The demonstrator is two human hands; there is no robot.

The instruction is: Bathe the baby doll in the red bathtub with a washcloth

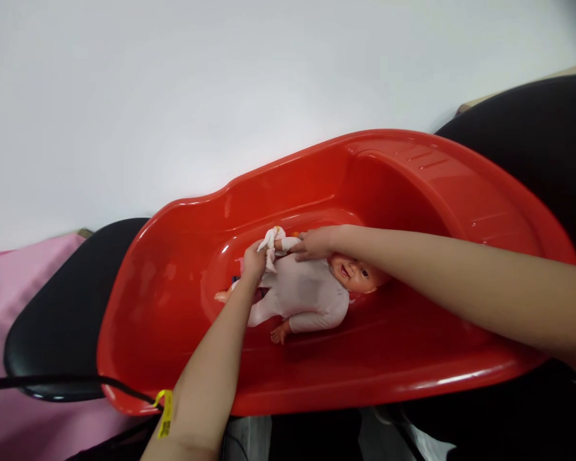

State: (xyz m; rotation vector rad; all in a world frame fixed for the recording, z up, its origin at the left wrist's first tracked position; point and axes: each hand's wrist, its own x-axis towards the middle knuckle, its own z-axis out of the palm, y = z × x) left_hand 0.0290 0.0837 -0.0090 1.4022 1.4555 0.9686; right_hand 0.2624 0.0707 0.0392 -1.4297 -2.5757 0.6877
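Observation:
A baby doll [307, 288] in a pale long-sleeved suit lies on its back in a red baby bathtub [173, 256], its head towards the right. My left hand [254, 262] is closed on a small white cloth [271, 248], bunched up beside the doll's far hand. With its fingers round the sleeve, my right hand [320, 242] grips the doll's far arm [289, 243]. The doll's near arm [312, 320] lies loose at its side. Part of its head is hidden behind my right forearm. Something orange shows just beyond my right fingers, too covered to name.
Black chair seats [77, 307] show under both ends of the tub. Behind it stretches a white surface [173, 96]. Pink cloth [24, 288] hangs at the left. A black cable [77, 382] with a yellow tag [164, 413] runs by my left forearm.

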